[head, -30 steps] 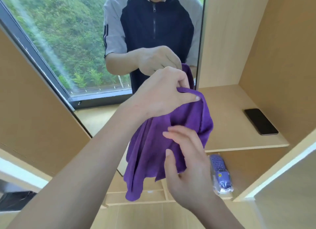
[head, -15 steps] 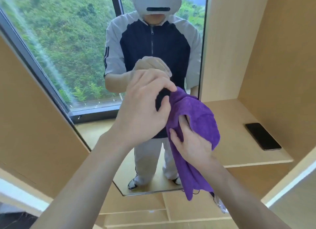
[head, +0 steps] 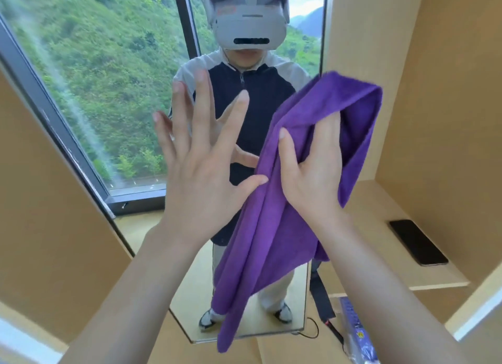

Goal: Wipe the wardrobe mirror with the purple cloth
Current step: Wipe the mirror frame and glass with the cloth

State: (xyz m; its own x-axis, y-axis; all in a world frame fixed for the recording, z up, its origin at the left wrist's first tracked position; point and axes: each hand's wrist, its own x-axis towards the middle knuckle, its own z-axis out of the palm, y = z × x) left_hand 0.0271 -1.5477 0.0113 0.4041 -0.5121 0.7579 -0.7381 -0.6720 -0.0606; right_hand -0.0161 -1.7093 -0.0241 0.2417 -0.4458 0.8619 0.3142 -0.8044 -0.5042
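One purple cloth (head: 274, 227) draped over right-hand fingers (head: 330, 135).

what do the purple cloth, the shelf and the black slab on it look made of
Purple cloth: soft napped fabric, probably microfibre; fuzzy matte surface, limp folds.
Light tan shelf: wood or wood-look laminate; faint grain, matte.
Flat black slab: likely a phone, glossy glass face catching a sheen.

A black phone (head: 417, 242) lies flat on the wooden shelf (head: 380, 255); below it, a wrapped remote (head: 357, 333) (blue).
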